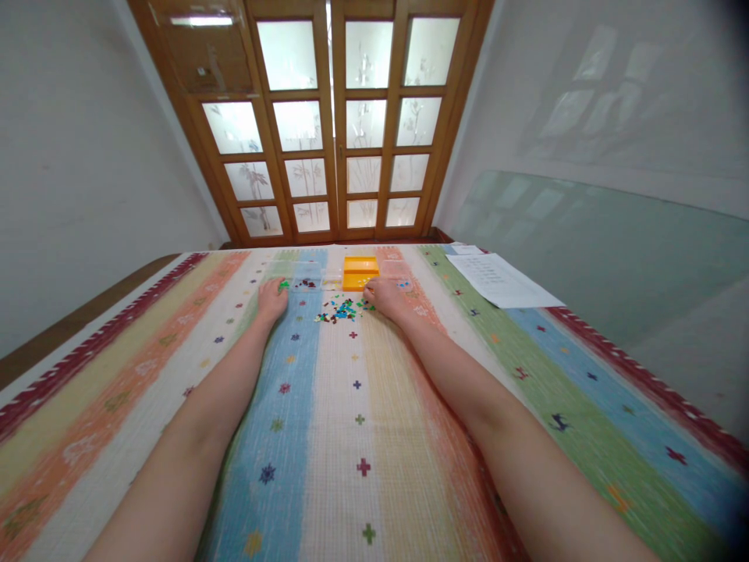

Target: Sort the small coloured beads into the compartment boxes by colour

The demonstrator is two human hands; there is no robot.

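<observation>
On the striped tablecloth lies a loose pile of small coloured pieces [342, 311], mostly blue, green and brown. My right hand [385, 297] is at the pile's right edge, just in front of a yellow box [354, 286]. Its fingers are drawn together; whatever they hold is too small to make out. My left hand [272, 300] is at the left end of a clear compartment box [313, 270], beside some green pieces [284, 284]. The left fingers look curled closed, and their tips are partly hidden. Dark red pieces [306, 283] sit in another clear compartment.
To the right of the yellow box is another clear tray [396, 273] with a few blue pieces [403, 284]. Printed paper sheets [503, 281] lie at the table's far right. A glass-paned wooden door [333, 125] stands beyond the table [339, 437], with walls on both sides.
</observation>
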